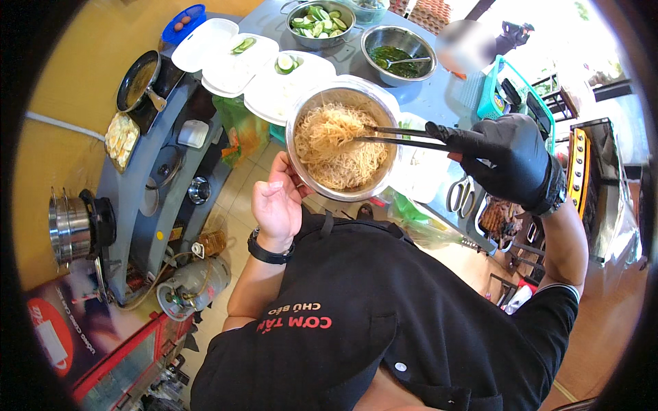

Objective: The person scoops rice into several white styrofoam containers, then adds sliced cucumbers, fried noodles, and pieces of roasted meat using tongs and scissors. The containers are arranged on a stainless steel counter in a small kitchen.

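Note:
My left hand [277, 204], bare, grips the near left side of a metal bowl [295, 147], its fingers partly hidden under the rim. Thin, pale brown shredded strands [343, 159], noodle-like, fill the bowl. My right hand [510, 154], in a black glove, is closed on dark chopsticks [411, 141] that reach in from the right. Their tips pinch a clump of the strands near the bowl's middle. Just beyond the bowl lie open white foam boxes [308, 67], some holding cucumber slices [288, 64].
Farther back stand a colander of sliced cucumber [317, 26] and a bowl of green sauce [396, 58] with a spoon. A turquoise basket [490, 103], scissors [460, 196] and grilled meat [500, 218] are at right. A frying pan [140, 81] and fried eggs [122, 139] sit left.

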`<state>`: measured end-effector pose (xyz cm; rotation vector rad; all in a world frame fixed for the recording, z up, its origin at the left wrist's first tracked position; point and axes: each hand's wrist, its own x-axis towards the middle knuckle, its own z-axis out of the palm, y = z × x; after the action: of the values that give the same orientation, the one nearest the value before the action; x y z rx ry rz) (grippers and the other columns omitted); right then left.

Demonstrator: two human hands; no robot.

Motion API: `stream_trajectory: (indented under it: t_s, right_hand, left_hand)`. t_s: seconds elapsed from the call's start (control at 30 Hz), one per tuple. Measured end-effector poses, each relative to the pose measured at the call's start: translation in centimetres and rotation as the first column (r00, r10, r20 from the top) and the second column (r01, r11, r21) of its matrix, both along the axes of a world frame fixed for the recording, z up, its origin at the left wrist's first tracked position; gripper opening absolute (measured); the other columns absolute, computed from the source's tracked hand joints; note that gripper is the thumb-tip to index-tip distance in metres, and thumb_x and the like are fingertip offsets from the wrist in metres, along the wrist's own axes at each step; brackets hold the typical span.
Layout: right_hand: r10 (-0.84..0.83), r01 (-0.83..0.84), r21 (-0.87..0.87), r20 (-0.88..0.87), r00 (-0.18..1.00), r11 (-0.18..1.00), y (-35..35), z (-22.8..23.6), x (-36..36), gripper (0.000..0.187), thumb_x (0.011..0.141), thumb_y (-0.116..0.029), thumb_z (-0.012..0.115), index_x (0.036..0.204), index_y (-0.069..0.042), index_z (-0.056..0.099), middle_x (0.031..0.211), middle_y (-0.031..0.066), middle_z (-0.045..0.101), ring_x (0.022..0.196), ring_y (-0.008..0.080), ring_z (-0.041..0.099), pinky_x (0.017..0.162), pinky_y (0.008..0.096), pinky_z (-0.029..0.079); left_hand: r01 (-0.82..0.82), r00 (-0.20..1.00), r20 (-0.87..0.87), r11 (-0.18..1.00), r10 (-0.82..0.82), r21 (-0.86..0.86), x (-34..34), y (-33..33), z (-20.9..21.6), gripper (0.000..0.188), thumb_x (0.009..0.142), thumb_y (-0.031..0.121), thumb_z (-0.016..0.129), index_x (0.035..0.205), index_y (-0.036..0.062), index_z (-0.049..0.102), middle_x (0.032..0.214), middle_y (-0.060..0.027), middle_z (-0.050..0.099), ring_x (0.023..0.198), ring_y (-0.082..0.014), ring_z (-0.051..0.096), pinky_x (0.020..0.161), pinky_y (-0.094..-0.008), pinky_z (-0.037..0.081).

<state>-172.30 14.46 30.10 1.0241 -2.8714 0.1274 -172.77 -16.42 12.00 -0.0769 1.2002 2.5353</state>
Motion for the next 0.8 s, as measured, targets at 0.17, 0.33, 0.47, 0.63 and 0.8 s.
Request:
stream_trajectory:
  t_s: [0.17, 0.33, 0.47, 0.63, 0.8]
  right_hand:
    - [0.039, -0.039, 0.002, -0.050, 0.998, 0.999, 2.7, 0.8, 0.3, 0.024, 0.073, -0.013, 0.066, 0.096, -0.019, 0.071, 0.061, 0.0043, 0.057, 0.053, 0.0236, 0.058, 0.051, 0.0367, 0.043]
    - [0.075, -0.077, -0.030, -0.074, 0.994, 0.997, 4.9, 1.9, 0.3, 0.027, 0.071, -0.011, 0.068, 0.097, -0.018, 0.071, 0.064, 0.0043, 0.060, 0.055, 0.0236, 0.059, 0.054, 0.0351, 0.045]
    - [0.115, -0.121, -0.057, -0.098, 0.989, 0.991, 6.6, 2.2, -0.4, 0.029, 0.070, -0.011, 0.069, 0.099, -0.016, 0.071, 0.067, 0.0059, 0.063, 0.058, 0.0241, 0.060, 0.056, 0.0338, 0.047]
    - [0.118, -0.131, -0.133, -0.098, 0.988, 0.983, 7.5, 2.3, -0.8, 0.033, 0.071, -0.010, 0.073, 0.103, -0.015, 0.071, 0.067, 0.0085, 0.063, 0.057, 0.0234, 0.061, 0.057, 0.0329, 0.047]
    - [0.132, -0.144, -0.143, -0.091, 0.987, 0.979, 9.3, 3.2, -1.2, 0.024, 0.076, -0.011, 0.073, 0.099, -0.007, 0.071, 0.074, 0.0090, 0.067, 0.061, 0.0227, 0.063, 0.057, 0.0309, 0.048]
  left_hand:
    - [-0.064, 0.997, -0.042, 0.998, 0.063, -0.021, 1.5, 2.7, -0.4, 0.060, 0.073, 0.044, 0.040, 0.119, 0.0051, 0.045, 0.116, -0.0109, 0.053, 0.105, -0.0214, 0.052, 0.089, -0.0356, 0.041]
    - [-0.105, 0.992, -0.076, 0.994, 0.104, -0.016, 3.2, 4.4, -1.5, 0.054, 0.076, 0.042, 0.038, 0.115, 0.0056, 0.047, 0.114, -0.0097, 0.054, 0.103, -0.0190, 0.052, 0.086, -0.0331, 0.041]
    - [-0.200, 0.978, -0.051, 0.980, 0.200, 0.000, 4.4, 5.8, -1.6, 0.037, 0.081, 0.037, 0.034, 0.101, 0.0094, 0.049, 0.095, -0.0052, 0.058, 0.086, -0.0152, 0.056, 0.076, -0.0313, 0.047]
    - [-0.265, 0.963, -0.051, 0.963, 0.263, -0.038, 5.2, 6.3, -2.2, 0.035, 0.082, 0.035, 0.033, 0.099, 0.0098, 0.049, 0.093, -0.0050, 0.058, 0.083, -0.0147, 0.056, 0.075, -0.0317, 0.047]
    - [-0.295, 0.955, -0.053, 0.953, 0.292, -0.064, 5.3, 6.1, -3.0, 0.033, 0.082, 0.035, 0.033, 0.097, 0.0101, 0.048, 0.090, -0.0041, 0.057, 0.081, -0.0146, 0.056, 0.075, -0.0316, 0.047]
